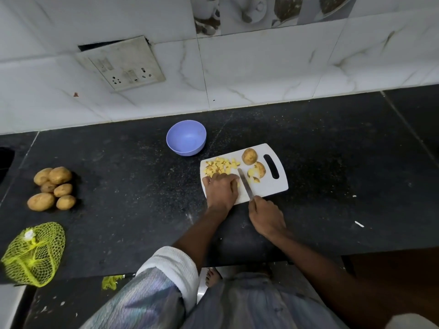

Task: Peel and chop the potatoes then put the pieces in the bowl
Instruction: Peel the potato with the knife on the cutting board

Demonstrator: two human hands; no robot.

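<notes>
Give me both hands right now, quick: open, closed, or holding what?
Left hand: on the cutting board, fingers curled over a potato piece that stays mostly hidden.
Right hand: closed on the knife handle, blade over the board.

A home kitchen: black stone counter (332,143), marble-look wall tiles (261,74), a wall socket (123,67) and chopping board (268,188).
</notes>
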